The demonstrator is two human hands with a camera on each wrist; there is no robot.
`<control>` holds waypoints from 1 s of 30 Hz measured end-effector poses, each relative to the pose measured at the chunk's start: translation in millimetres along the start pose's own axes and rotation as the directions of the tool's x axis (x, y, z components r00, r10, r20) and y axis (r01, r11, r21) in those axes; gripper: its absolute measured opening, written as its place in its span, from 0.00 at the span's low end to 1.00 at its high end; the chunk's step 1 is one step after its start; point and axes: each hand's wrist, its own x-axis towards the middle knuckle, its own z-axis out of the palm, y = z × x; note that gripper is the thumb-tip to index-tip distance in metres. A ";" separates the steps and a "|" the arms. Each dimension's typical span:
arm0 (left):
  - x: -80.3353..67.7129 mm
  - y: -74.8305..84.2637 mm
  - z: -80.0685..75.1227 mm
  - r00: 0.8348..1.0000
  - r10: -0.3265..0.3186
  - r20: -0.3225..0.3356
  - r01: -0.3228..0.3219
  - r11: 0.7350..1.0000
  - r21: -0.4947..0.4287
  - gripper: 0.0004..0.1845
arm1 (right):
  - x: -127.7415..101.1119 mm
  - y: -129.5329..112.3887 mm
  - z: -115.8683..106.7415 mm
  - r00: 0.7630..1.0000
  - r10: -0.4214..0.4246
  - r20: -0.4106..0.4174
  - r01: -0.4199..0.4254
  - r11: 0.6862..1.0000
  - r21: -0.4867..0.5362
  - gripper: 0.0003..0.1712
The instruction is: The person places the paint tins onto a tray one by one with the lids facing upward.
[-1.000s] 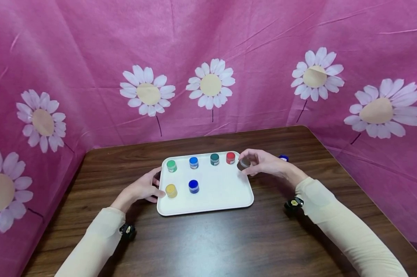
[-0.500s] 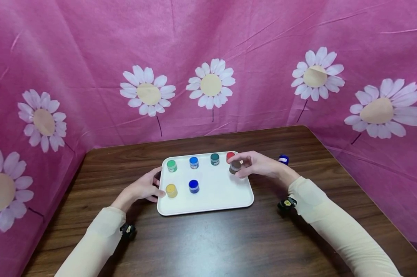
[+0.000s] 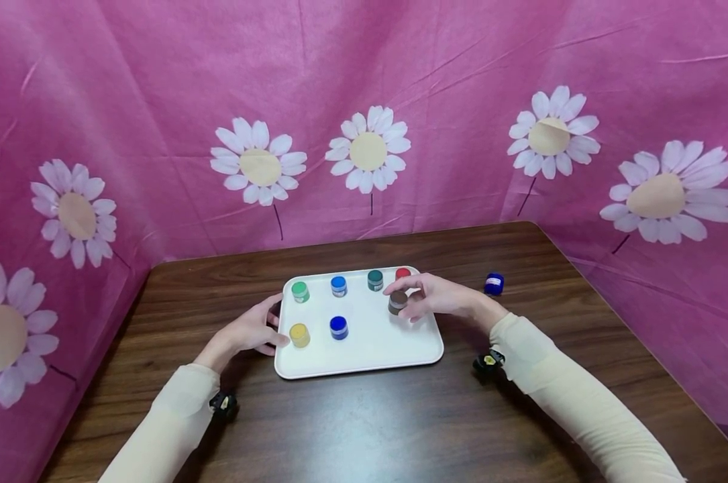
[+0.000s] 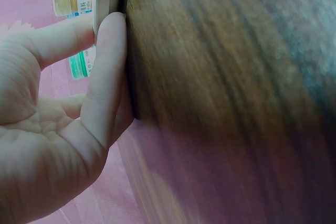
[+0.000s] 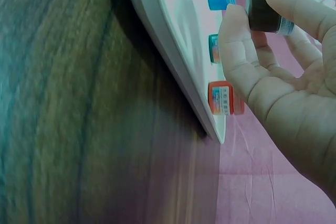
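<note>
My right hand [image 3: 439, 296] pinches a small brown paint jar [image 3: 397, 303] between thumb and fingers. In the right wrist view the brown jar is held up off the white tray [image 3: 364, 355]. My left hand [image 3: 251, 329] grips the tray's left edge, the thumb at the rim near a yellow paint jar [image 3: 300, 335]. Along the tray's far side stand a green jar [image 3: 300, 292], a light blue jar [image 3: 338, 286], a dark green jar [image 3: 375, 280] and a red jar [image 3: 402, 274], the last partly hidden by my right hand. A dark blue jar [image 3: 339, 327] stands beside the yellow one.
Another dark blue jar [image 3: 494, 284] lies tipped on the brown wooden table [image 3: 339, 429], right of the tray and behind my right forearm. A pink cloth [image 3: 364, 60] with white daisies hangs around the table's back and sides.
My right hand has carried the brown jar leftward and a little nearer over the tray, from its right edge. The lying blue jar shows more fully. My left hand stays put.
</note>
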 end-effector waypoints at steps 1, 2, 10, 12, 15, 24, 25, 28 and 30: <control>-0.3 0.1 0.1 1.000 0.001 0.000 -0.001 1.000 0.000 0.55 | 0.8 0.5 1.3 1.000 -0.003 0.005 0.003 1.000 -0.007 0.32; -0.5 0.3 0.2 1.000 0.002 0.000 -0.002 1.000 0.000 0.55 | 1.3 0.3 2.7 1.000 -0.008 0.010 0.008 1.000 -0.014 0.32; -2.4 3.4 0.4 1.000 0.011 0.001 -0.011 1.000 0.005 0.55 | 6.6 3.5 9.6 0.999 0.000 0.038 0.003 0.997 -0.080 0.32; -2.6 3.4 0.3 1.000 0.009 0.002 -0.009 1.000 0.005 0.55 | 7.3 4.7 10.8 0.999 0.007 0.044 -0.002 0.995 -0.097 0.32; -2.8 3.5 0.2 1.000 0.003 0.001 -0.003 1.000 0.003 0.55 | 7.9 6.2 12.2 0.998 0.011 0.057 -0.006 0.995 -0.098 0.32; -2.8 4.2 -0.2 1.000 0.004 0.010 -0.004 1.000 -0.001 0.55 | 8.7 9.6 14.1 0.997 -0.007 0.076 0.015 0.994 -0.111 0.31; -2.5 3.5 -0.1 1.000 0.003 0.009 -0.003 1.000 0.000 0.55 | 8.9 10.4 14.4 0.997 -0.010 0.079 0.019 0.994 -0.106 0.31; -1.8 1.8 0.5 1.000 -0.001 0.005 0.001 1.000 0.005 0.55 | 9.0 11.4 15.4 0.996 -0.012 0.085 0.020 0.996 -0.091 0.30; -1.5 1.3 0.8 1.000 -0.002 0.004 0.002 1.000 0.002 0.55 | 9.0 11.7 15.7 0.996 -0.006 0.086 0.013 0.996 -0.088 0.30</control>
